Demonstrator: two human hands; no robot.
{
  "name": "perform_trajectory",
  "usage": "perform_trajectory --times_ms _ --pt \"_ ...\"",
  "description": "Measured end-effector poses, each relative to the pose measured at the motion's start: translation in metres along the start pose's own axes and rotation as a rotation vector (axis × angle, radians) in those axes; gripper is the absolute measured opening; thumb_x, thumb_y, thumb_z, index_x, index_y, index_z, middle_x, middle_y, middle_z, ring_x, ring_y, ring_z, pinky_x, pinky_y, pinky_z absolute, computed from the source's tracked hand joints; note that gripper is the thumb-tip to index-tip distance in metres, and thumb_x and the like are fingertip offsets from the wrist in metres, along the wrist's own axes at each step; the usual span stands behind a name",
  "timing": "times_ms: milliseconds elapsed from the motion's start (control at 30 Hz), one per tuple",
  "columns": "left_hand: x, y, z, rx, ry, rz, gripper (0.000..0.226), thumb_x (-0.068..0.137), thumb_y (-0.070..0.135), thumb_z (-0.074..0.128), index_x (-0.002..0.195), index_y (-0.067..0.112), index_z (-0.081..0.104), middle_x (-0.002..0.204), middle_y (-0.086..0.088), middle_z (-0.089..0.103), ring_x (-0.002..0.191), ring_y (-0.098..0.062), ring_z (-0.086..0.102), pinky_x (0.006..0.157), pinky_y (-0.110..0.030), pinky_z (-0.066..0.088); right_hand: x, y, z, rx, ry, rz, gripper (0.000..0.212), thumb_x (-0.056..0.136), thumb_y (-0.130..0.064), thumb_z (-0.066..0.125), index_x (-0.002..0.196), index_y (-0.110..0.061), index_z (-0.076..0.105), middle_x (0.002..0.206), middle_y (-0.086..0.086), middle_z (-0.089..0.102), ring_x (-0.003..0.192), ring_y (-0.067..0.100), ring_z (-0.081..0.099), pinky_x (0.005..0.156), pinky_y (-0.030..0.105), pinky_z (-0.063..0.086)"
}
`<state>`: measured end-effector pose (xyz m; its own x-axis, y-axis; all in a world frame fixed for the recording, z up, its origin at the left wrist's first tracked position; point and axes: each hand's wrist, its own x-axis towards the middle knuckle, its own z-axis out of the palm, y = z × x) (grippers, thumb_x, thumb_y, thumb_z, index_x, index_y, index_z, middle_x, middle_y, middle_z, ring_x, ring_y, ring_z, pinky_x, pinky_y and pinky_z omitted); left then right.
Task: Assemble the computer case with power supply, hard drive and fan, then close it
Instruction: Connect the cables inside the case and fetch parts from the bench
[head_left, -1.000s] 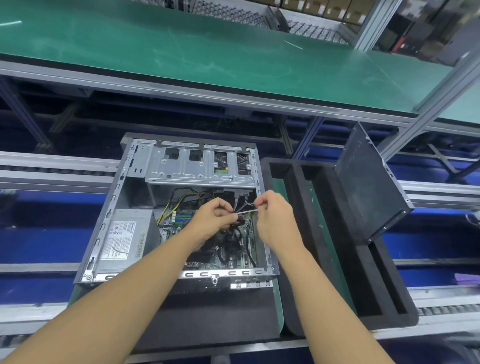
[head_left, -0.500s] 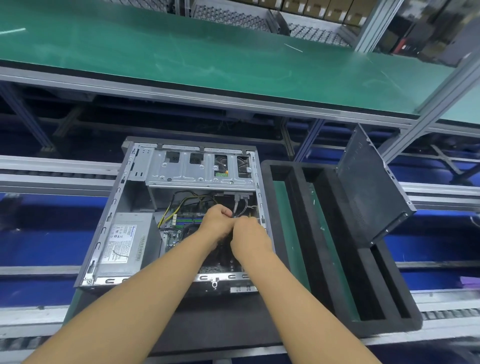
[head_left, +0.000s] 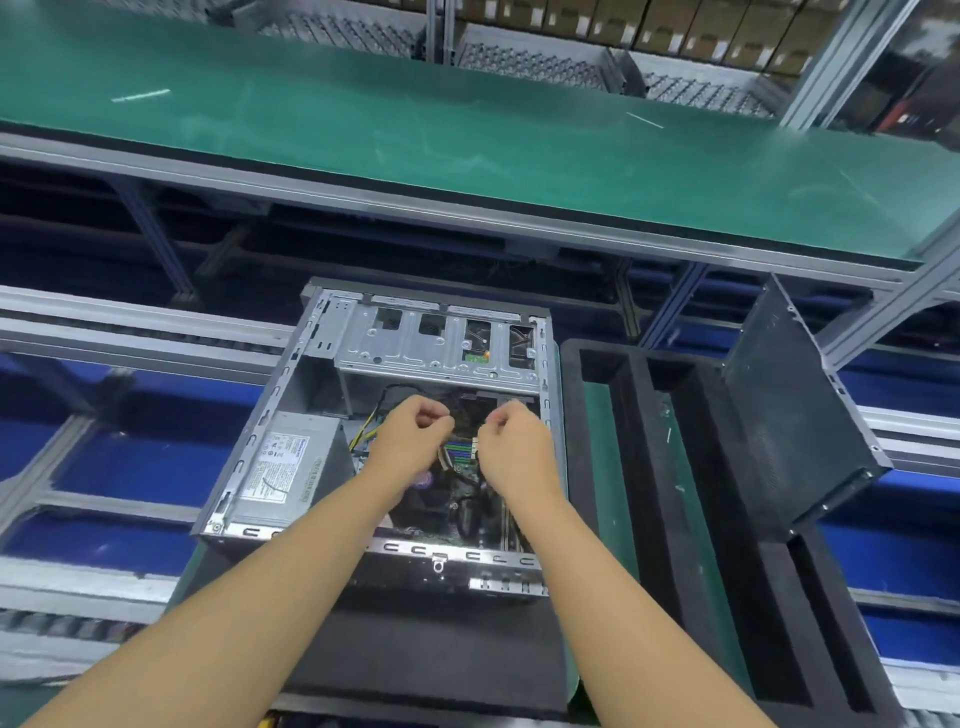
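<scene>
The open computer case (head_left: 311, 358) lies on its side on a black foam pad (head_left: 426, 644). A grey power supply (head_left: 283, 467) with a white label sits in its left half. The silver drive cage (head_left: 436, 356) spans the far end. Coloured wires (head_left: 363, 436) and the motherboard (head_left: 460, 449) show in the middle. Both my hands hover over the motherboard, a short gap apart. My left hand (head_left: 410, 439) and my right hand (head_left: 514, 449) have fingers curled toward the thumbs. No object shows plainly in either.
A black foam tray (head_left: 597, 353) with long slots stands right of the case. The dark side panel (head_left: 800, 415) leans tilted in it. A green-topped shelf (head_left: 467, 140) runs overhead behind the case. Conveyor rails (head_left: 130, 322) pass on the left.
My hands were pressed together low inside the case half a second ago. They have since risen toward the drive cage and moved apart. The thin cable seen between them earlier no longer shows.
</scene>
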<state>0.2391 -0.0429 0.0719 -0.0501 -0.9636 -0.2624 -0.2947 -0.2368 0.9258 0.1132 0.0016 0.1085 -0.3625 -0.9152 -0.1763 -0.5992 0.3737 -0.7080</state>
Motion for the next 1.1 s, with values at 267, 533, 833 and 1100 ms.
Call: perform_trajectory --times_ms 267,533,833,1100 --pt "-0.023 -0.018 -0.022 -0.101 0.058 -0.052 0.006 0.095 0.014 0.059 0.096 0.016 0.065 0.095 -0.007 0.071 0.071 -0.009 0.071 0.058 -0.025 0.056 -0.008 -0.005 0.024 -0.364 0.032 -0.134 0.023 0.101 -0.015 0.052 0.122 -0.008 0.054 0.129 0.012 0.047 0.109 0.029 0.056 0.076 0.032 0.041" --pt "-0.045 -0.011 -0.08 -0.133 0.184 0.06 0.01 0.097 0.016 0.058 0.098 0.021 0.066 0.085 0.001 0.073 0.073 -0.012 0.071 0.061 -0.024 0.055 -0.033 -0.057 0.064 -0.185 -0.084 -0.366 0.014 0.102 -0.02 0.046 0.107 -0.017 0.058 0.111 0.0 0.058 0.102 0.023 0.058 0.081 0.039 0.049" --pt "-0.113 -0.033 -0.24 -0.178 0.465 0.041 0.021 0.095 0.008 0.048 0.101 0.021 0.063 0.08 0.003 0.074 0.07 -0.011 0.069 0.055 -0.025 0.052 -0.1 -0.176 0.158 0.094 -0.397 -0.49 0.01 0.095 -0.018 0.052 0.097 -0.023 0.06 0.098 -0.008 0.066 0.091 0.017 0.062 0.08 0.038 0.052" --pt "-0.214 -0.094 -0.391 -0.329 0.881 -0.064 0.024 0.092 -0.002 0.047 0.099 0.014 0.063 0.084 -0.003 0.072 0.063 -0.013 0.064 0.051 -0.025 0.047 -0.217 -0.277 0.281 0.203 -0.8 -0.58 0.015 0.089 -0.013 0.059 0.086 -0.027 0.063 0.087 -0.012 0.067 0.083 0.01 0.063 0.063 0.012 0.042"
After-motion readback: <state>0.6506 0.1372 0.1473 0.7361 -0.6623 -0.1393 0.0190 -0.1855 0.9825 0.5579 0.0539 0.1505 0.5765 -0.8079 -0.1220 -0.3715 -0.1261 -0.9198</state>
